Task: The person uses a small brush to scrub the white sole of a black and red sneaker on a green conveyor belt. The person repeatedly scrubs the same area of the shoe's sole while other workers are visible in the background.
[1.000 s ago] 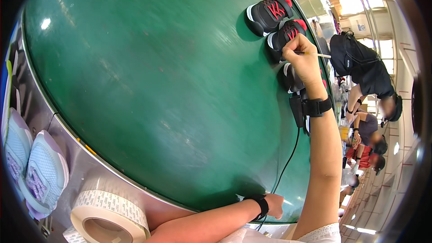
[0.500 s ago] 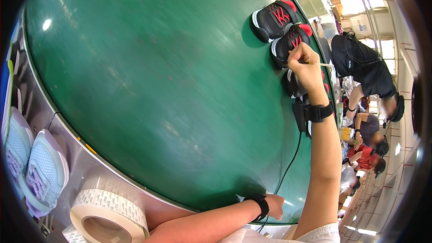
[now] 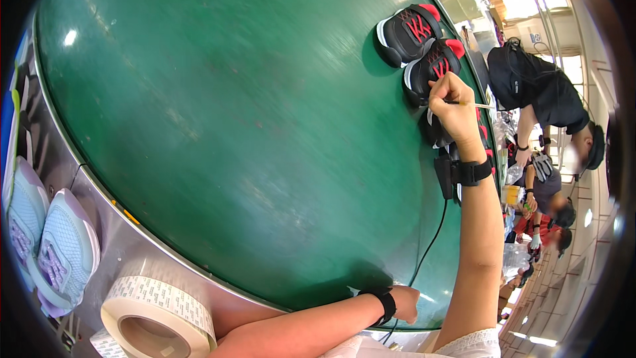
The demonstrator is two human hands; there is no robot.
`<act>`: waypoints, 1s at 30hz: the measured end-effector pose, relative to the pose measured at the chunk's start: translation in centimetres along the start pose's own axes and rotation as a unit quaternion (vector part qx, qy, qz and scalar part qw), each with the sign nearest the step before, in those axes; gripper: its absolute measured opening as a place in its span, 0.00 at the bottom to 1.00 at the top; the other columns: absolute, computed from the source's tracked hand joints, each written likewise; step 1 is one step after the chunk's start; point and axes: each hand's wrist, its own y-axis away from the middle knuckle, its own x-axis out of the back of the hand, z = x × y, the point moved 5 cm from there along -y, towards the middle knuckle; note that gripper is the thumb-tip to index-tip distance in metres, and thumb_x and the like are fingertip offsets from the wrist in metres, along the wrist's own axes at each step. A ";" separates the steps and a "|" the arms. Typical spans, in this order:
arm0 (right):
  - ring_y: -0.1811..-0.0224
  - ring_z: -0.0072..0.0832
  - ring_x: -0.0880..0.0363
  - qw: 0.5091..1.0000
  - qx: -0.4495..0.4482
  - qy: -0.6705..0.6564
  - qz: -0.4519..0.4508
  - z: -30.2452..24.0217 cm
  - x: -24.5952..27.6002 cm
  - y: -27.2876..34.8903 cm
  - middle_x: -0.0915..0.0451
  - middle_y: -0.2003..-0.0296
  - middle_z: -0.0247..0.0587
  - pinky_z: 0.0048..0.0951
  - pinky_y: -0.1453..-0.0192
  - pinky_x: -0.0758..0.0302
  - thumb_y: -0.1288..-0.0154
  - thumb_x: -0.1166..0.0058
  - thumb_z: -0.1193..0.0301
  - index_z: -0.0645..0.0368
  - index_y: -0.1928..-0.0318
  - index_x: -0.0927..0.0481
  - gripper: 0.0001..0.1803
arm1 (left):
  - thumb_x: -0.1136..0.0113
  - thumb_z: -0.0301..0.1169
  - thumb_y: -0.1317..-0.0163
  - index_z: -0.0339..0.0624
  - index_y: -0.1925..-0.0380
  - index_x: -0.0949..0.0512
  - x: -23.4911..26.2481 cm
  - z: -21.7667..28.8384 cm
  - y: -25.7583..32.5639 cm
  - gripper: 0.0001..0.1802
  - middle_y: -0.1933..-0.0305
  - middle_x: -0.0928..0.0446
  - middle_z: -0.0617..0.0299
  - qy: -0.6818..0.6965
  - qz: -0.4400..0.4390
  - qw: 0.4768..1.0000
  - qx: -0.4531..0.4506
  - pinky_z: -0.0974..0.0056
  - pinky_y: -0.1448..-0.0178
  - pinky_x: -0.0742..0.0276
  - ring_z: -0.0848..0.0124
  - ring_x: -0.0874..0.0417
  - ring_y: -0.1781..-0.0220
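1. Right hand (image 3: 454,109) is stretched out toward 1 o'clock over the green worktop (image 3: 218,113); its fingers are pinched together on a thin stick (image 3: 472,104) whose free end points toward 3 o'clock.
2. The right hand sits over a black shoe with red trim (image 3: 434,66), at that shoe's near end; whether stick and shoe touch cannot be told.
3. A second black shoe with red trim (image 3: 407,32) lies just beside the first, toward 11 o'clock. More dark shoes lie partly hidden under the right hand and wrist.
4. The right wrist carries a black strap with a small box (image 3: 442,176); a black cable (image 3: 430,245) runs from it toward 6 o'clock.
5. Left hand (image 3: 405,303) rests at the worktop's near rim at 5 o'clock, black band on the wrist; fingers curled, grip state cannot be told.
6. At 8 o'clock, off the worktop: a pale pair of shoes (image 3: 53,252) and a roll of tape (image 3: 156,315).
7. At 3 o'clock, another person in a black top (image 3: 536,89) bends over.
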 end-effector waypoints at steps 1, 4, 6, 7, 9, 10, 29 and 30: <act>0.78 0.17 0.35 1.000 0.002 0.006 0.000 0.0 0.1 0.1 0.33 0.84 0.29 0.31 0.47 0.32 0.59 0.54 0.85 0.60 0.83 0.38 0.10 | 0.40 0.38 0.58 0.32 0.57 0.31 0.1 0.1 0.2 0.28 0.58 0.26 0.45 0.000 -0.001 1.000 0.000 0.57 0.55 0.29 0.54 0.25 0.56; 0.79 0.17 0.35 1.000 -0.001 -0.002 -0.002 0.3 0.2 0.5 0.34 0.84 0.28 0.32 0.47 0.32 0.58 0.54 0.85 0.60 0.83 0.39 0.10 | 0.41 0.38 0.58 0.32 0.57 0.31 0.0 0.1 0.0 0.28 0.58 0.26 0.45 -0.002 0.004 1.000 -0.005 0.57 0.54 0.29 0.54 0.25 0.55; 0.79 0.17 0.35 1.000 0.004 -0.001 -0.005 0.4 0.3 0.7 0.34 0.85 0.28 0.33 0.47 0.32 0.59 0.54 0.86 0.60 0.83 0.39 0.10 | 0.41 0.38 0.57 0.32 0.57 0.31 -0.1 0.0 -0.1 0.28 0.57 0.27 0.45 -0.001 0.005 1.000 -0.007 0.57 0.54 0.29 0.53 0.25 0.54; 0.79 0.17 0.35 1.000 0.006 0.000 -0.006 0.5 0.4 0.9 0.34 0.85 0.28 0.33 0.47 0.32 0.59 0.54 0.86 0.59 0.83 0.39 0.10 | 0.41 0.38 0.57 0.32 0.56 0.31 -0.1 0.0 -0.1 0.28 0.56 0.27 0.45 0.001 0.004 1.000 -0.006 0.57 0.53 0.29 0.53 0.26 0.54; 0.79 0.17 0.35 1.000 0.006 0.003 -0.008 0.5 0.5 1.1 0.35 0.85 0.28 0.33 0.47 0.32 0.59 0.54 0.86 0.59 0.83 0.39 0.10 | 0.42 0.38 0.57 0.32 0.56 0.31 0.0 0.0 0.0 0.28 0.55 0.27 0.45 0.001 0.000 1.000 -0.004 0.57 0.52 0.30 0.53 0.26 0.53; 0.79 0.16 0.35 1.000 0.006 0.004 -0.009 0.6 0.5 1.2 0.35 0.85 0.28 0.33 0.47 0.32 0.59 0.54 0.86 0.59 0.83 0.39 0.10 | 0.42 0.38 0.57 0.32 0.56 0.31 0.1 0.1 0.1 0.28 0.55 0.28 0.45 -0.001 -0.001 1.000 -0.003 0.57 0.52 0.30 0.53 0.26 0.52; 0.75 0.16 0.32 0.997 0.032 -0.062 0.031 -2.2 -0.6 -1.9 0.30 0.80 0.31 0.29 0.49 0.31 0.52 0.50 0.82 0.61 0.79 0.34 0.07 | 0.42 0.38 0.59 0.31 0.58 0.30 -0.1 0.0 -0.3 0.28 0.60 0.25 0.46 -0.001 -0.006 1.000 -0.013 0.57 0.56 0.28 0.54 0.24 0.57; 0.75 0.16 0.32 0.998 0.031 -0.049 0.031 -2.1 -1.1 -2.1 0.30 0.80 0.30 0.27 0.50 0.30 0.52 0.50 0.83 0.61 0.79 0.34 0.07 | 0.42 0.38 0.59 0.31 0.58 0.30 -0.2 0.0 -0.4 0.28 0.60 0.25 0.45 0.003 -0.001 1.000 -0.014 0.57 0.56 0.28 0.54 0.24 0.57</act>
